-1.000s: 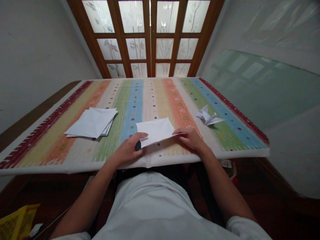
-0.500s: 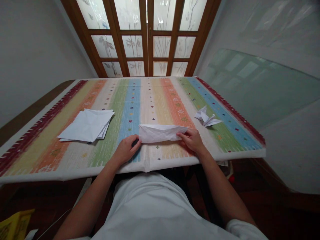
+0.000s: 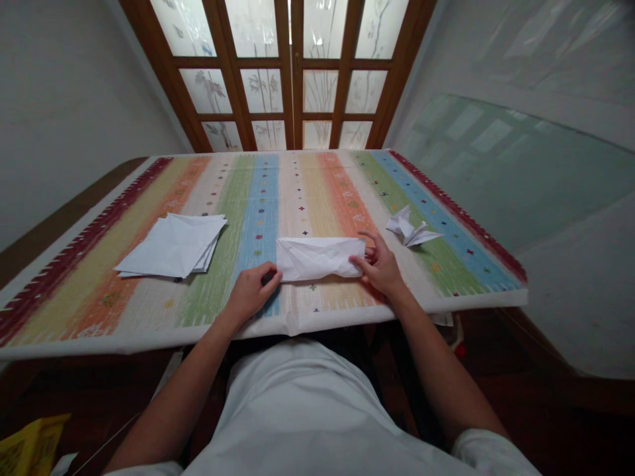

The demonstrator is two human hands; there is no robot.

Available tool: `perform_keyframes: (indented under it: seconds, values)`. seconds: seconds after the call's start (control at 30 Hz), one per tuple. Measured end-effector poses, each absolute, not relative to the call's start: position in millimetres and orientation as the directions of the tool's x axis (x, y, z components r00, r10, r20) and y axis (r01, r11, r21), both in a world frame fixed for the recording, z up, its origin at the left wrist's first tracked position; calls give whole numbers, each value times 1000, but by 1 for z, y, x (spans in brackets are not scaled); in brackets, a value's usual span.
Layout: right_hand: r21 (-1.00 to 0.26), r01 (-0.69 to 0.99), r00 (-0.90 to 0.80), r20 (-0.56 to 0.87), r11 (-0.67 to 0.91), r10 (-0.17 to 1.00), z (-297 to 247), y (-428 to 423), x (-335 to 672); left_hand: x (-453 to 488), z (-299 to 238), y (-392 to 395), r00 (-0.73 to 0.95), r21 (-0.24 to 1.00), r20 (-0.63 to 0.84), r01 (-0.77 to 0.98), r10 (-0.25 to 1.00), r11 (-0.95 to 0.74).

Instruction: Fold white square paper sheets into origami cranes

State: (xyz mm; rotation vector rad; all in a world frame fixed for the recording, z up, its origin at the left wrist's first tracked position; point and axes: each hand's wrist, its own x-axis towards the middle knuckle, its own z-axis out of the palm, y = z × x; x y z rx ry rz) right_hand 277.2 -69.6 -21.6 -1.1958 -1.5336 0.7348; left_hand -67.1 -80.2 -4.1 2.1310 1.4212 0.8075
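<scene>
A folded sheet of white paper [image 3: 320, 258], creased and shaped like a long rectangle, lies between my hands near the table's front edge. My left hand [image 3: 254, 287] pinches its lower left corner between thumb and forefinger. At the right end, my right hand [image 3: 381, 266] grips the paper with the thumb on top, other fingers behind it and the forefinger raised. To the right sits a folded white paper crane [image 3: 411, 228]. On the left lies a loose stack of white square paper sheets [image 3: 171, 246].
A striped, colourful tablecloth [image 3: 238, 198] covers the table. Beyond its far edge stand wooden doors with glass panes [image 3: 292, 92]. A glass sheet [image 3: 520, 165] leans at the right wall. A yellow bag [image 3: 32, 444] is at the lower left on the floor.
The paper's right end has changed from a slanted, pointed shape to a squarer one, and its upper edge is higher. My right forefinger has lifted. My left hand barely moved.
</scene>
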Motion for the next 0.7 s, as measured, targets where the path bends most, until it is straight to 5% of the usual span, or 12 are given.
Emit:
perform_keyframes:
  seconds: [0.33, 0.47, 0.57, 0.7]
  values:
    - [-717, 548, -236, 362, 431, 902, -14, -63, 282, -69, 0, -76, 231, 603, 99, 760, 968, -243]
    - [-658, 615, -313, 304, 436, 900, -18, -69, 286, -59, -2, -87, 153, 493, 259, 828, 954, -267]
    - [-578, 693, -302, 310, 431, 901, -18, -76, 284, -44, -2, -98, 361, 394, 332, 786, 871, -476]
    - [-423, 737, -373, 396, 527, 839, -12, -80, 282, -22, 2, -104, 640, 277, 222, 682, 736, -677]
